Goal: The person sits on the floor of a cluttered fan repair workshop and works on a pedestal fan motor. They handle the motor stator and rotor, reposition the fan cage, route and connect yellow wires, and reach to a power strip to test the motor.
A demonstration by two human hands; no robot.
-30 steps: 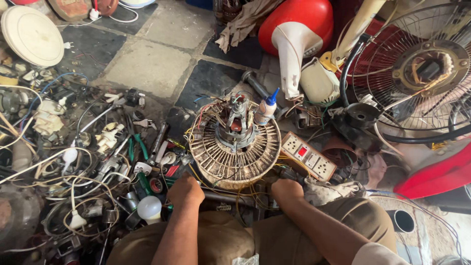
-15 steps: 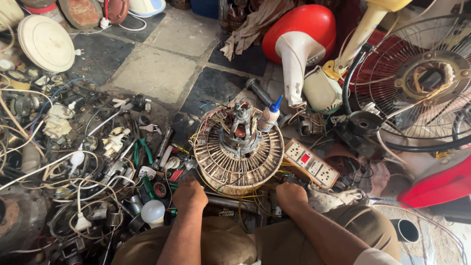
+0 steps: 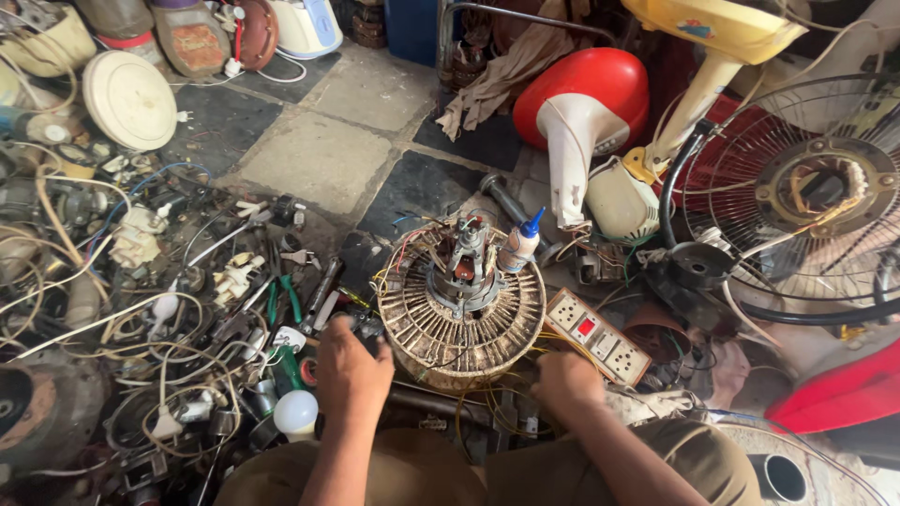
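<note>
**A:** While the view now sits closer and a little further left than it did a second ago, what has actually shifted around the round slotted motor housing?

**B:** Very little on the housing itself; it rests on the cluttered floor in the same spot, between the person's knees and the grey tiles. The left hand has crept up from the housing's near-left edge onto a small dark part beside the rim, so the hands look to be settling in rather than lifting anything.

**A:** Is that hand gripping?

**B:** Its fingers curl down over the dark part, but I cannot tell whether they truly clamp it. The right hand lies knuckles-up among the yellow wires at the near-right edge, fingers tucked under; what it holds, if anything, is hidden.

**A:** Which way does the housing point?

**B:** It lies flat like a drum, its axis standing upright, with the motor core and shaft rising from the middle toward the camera, tipped slightly away.

**A:** What is close by?

**B:** A small white bottle with a blue nozzle leans just behind it, and a white switchboard lies just to its right
</note>
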